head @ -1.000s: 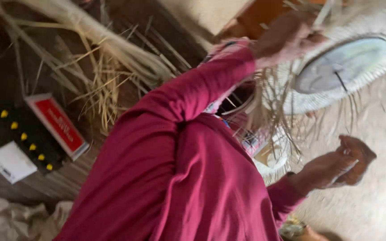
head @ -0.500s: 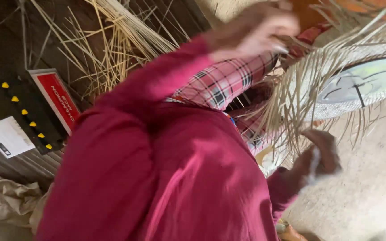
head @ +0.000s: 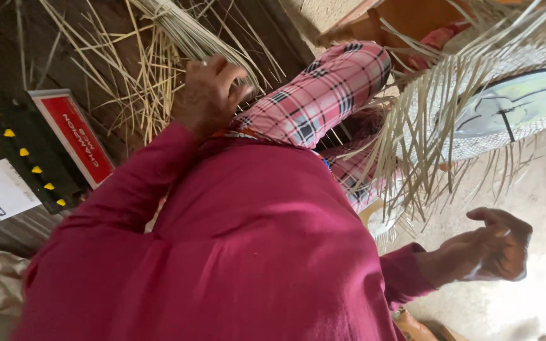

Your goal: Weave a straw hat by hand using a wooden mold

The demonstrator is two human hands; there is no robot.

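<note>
- The left hand (head: 208,93) closes on a bundle of pale straw strands (head: 188,35) lying over the dark floor.
- The right hand (head: 497,245) hangs loosely curled and holds nothing, just below the half-woven straw hat (head: 475,120).
- The hat's loose ends dangle beside the plaid-clad knee (head: 323,91).

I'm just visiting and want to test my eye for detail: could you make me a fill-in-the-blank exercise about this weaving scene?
1. The left hand closes its grip on a bundle of ___.
2. The round woven piece with loose strands is nearer the person's ___ hand.
3. The small markers on the black strip are ___.

Missing words: straw; right; yellow.
</note>
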